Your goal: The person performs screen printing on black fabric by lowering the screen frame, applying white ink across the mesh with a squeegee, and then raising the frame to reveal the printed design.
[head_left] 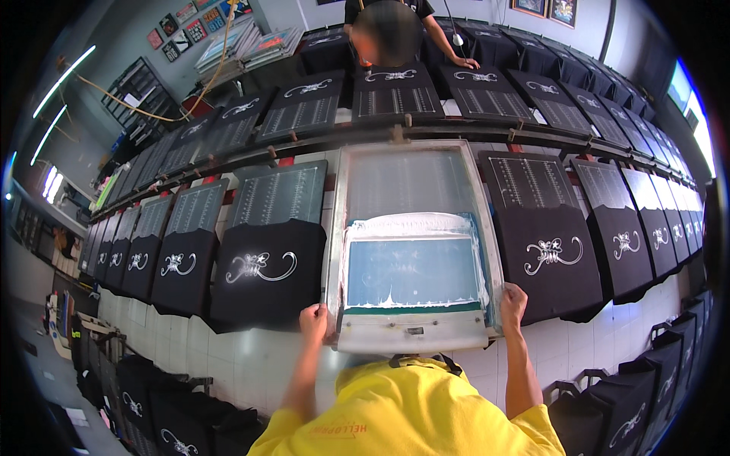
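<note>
A screen printing frame (341,228) lies in front of me, over one of the boards in the row. Its mesh shows a blue-green stencil area (411,273), with a thick band of white ink (411,223) across the far side and smears along the edges. A pale strip with small bolts (414,331) runs along its near end. My left hand (312,319) is closed on the frame's near left corner. Closed on the right side rail, slightly farther up, is my right hand (514,302). What lies beneath the frame is hidden.
Black shirts with white curling prints lie on boards to the left (262,270) and right (551,258). Beyond a dark rail (304,141) runs another row of shirts. A co-worker's hand (465,62) rests there. More printed shirts (179,403) hang behind me on both sides.
</note>
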### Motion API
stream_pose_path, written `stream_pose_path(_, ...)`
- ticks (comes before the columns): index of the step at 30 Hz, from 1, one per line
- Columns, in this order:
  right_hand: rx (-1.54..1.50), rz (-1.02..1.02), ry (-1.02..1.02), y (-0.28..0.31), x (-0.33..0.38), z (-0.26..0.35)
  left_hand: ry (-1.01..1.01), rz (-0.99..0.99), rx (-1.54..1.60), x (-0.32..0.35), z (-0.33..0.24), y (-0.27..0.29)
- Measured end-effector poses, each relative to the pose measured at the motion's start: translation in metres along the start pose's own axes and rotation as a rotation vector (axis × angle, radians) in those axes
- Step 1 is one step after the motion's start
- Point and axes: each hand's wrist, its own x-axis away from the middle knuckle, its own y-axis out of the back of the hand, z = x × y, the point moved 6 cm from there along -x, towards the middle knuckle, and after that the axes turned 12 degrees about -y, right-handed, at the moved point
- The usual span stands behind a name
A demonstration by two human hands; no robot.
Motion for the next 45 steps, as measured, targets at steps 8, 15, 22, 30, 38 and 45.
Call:
stream_pose_path(8, 0.109, -0.062, 0.065, -0.007, 0.009, 0.008, -0.102, 0.034, -0.095, -0.003, -0.008, -0.005)
stream_pose_path(15, 0.223, -0.011, 0.119, 0.0, 0.013, 0.021, -0.093, 0.148, -0.19, -0.006, -0.023, 0.001)
stream_pose_path(22, 0.641, 0.237, 0.388, 0.012, 0.086, 0.087, -0.493, 0.239, -0.176, 0.042, -0.106, 0.039)
stream_pose_path(30, 0.929, 0.63, 0.89, -0.002, 0.154, 0.11, -0.768, 0.732, -0.477, 0.08, -0.124, 0.012)
stream_pose_path(38, 0.913, 0.598, 0.862, -0.026, 0.127, 0.146, -0.636, 0.728, -0.39, 0.026, -0.144, -0.004)
stream_pose_path(45, 0.887, 0.576, 0.813, -0.04, 0.103, 0.187, -0.596, 0.569, -0.315, -0.01, -0.151, -0.003)
